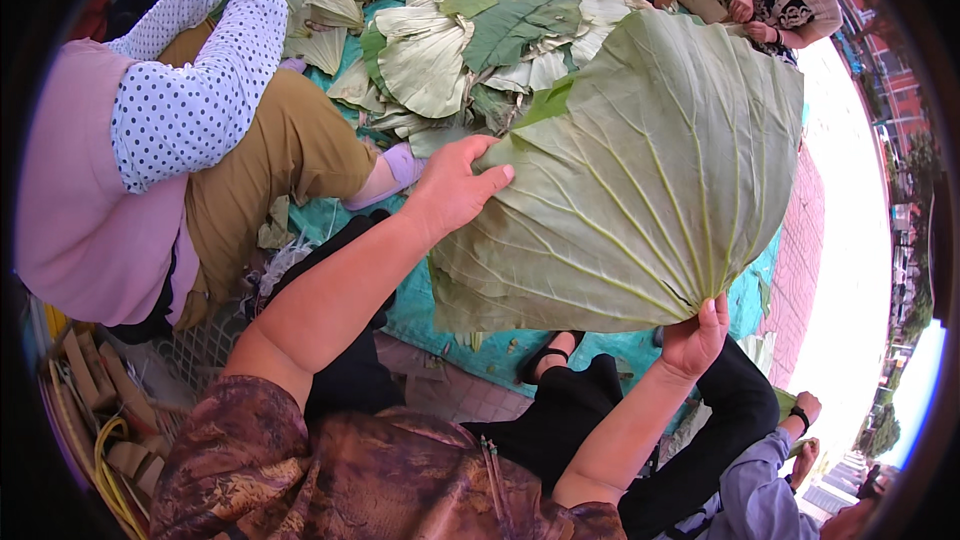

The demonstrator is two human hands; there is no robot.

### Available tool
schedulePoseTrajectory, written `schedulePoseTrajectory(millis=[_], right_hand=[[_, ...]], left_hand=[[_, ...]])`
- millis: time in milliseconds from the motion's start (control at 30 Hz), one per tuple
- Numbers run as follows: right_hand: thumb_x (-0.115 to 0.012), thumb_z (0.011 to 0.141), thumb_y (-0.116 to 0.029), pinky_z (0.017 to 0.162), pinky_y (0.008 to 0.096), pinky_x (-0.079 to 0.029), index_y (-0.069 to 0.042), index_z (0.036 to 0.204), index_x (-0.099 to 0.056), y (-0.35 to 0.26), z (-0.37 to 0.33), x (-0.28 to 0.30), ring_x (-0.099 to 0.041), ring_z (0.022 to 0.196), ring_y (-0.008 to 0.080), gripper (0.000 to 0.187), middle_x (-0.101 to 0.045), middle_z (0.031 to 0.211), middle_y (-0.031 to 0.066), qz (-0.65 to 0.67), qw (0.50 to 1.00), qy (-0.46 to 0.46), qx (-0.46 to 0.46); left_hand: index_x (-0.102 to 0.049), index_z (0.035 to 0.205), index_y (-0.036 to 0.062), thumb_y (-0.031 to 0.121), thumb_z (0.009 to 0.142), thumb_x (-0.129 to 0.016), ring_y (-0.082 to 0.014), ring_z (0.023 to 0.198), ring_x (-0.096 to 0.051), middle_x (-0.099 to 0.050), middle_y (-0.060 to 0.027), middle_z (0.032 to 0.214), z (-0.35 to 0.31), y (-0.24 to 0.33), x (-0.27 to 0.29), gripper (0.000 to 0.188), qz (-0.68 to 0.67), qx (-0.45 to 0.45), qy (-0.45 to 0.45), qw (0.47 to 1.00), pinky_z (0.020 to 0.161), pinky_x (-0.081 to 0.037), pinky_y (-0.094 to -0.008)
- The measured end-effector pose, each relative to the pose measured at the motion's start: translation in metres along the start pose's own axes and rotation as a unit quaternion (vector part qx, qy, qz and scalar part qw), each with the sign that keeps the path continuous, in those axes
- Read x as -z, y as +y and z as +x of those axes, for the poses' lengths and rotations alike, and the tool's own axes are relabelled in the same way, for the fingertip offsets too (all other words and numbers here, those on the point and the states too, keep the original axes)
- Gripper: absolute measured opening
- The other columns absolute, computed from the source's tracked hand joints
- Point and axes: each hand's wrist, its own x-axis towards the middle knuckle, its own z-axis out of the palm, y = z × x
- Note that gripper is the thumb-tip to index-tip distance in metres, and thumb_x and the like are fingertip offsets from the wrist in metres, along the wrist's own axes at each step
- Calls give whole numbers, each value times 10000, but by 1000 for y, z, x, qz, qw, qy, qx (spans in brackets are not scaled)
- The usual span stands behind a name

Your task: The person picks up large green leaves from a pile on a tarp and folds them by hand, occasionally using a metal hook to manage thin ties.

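A big pale-green lotus leaf [640, 170] is spread out in front of me, folded over into a fan shape with its ribs showing. My left hand [455, 188] grips its left edge, thumb on the near face and the other fingers mostly behind it. At the lower right, where the ribs meet, my right hand [697, 340] pinches the leaf between thumb and fingers. The leaf is held up above the ground, between my two hands. Beyond it lies a heap of similar lotus leaves [425, 55], some greener and some dried and curled.
A teal tarp [410, 315] lies under the heap. Close at my left sits a person in a pink vest [90, 180] with dotted sleeves. Another person [780, 0] sits at the far right, and one in a grey-blue sleeve [755, 485] at the lower right. A cardboard box [85, 380] stands lower left.
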Motion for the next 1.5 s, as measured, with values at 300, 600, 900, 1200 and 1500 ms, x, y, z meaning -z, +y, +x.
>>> schedulePoseTrajectory(millis=[300,600,900,1200,1500], right_hand=[[-421,854,7,933,353,-392,62,1207,-424,10,7,-1,-517,1064,232,356,-522,1169,133,-97,994,33,-29],[-455,857,-26,731,310,-485,44,1153,-471,13,9,-15,-587,885,197,304,-578,1052,103,-74,990,108,-58],[-462,859,-74,820,387,-458,-13,1155,-460,7,10,1,-554,993,232,302,-555,1121,99,-21,990,103,-90],[-471,856,-56,755,369,-486,2,1095,-467,9,12,1,-585,907,222,246,-581,1041,99,-8,987,138,-86],[-469,863,-114,816,387,-462,-19,1171,-457,9,14,13,-560,987,243,323,-555,1136,107,101,980,143,-90]], left_hand=[[-581,922,-21,138,793,-594,-147,692,-547,-601,-118,771,-2,1,2,205,88,-125,55,987,637,-435,-282],[-575,979,-6,115,863,-534,-23,704,-457,-564,39,819,5,0,10,173,-12,-79,-20,997,633,-389,-192],[-549,982,-44,69,808,-586,-54,719,-524,-590,-22,816,8,7,24,211,160,15,-94,982,651,-426,-216],[-560,1018,1,102,846,-536,-175,891,-596,-615,-81,979,16,12,40,201,-411,71,-243,876,820,-477,-333],[-363,1289,32,568,892,-217,-286,1124,-481,-441,-136,1280,13,4,17,683,-418,201,-211,860,932,-406,-435]])
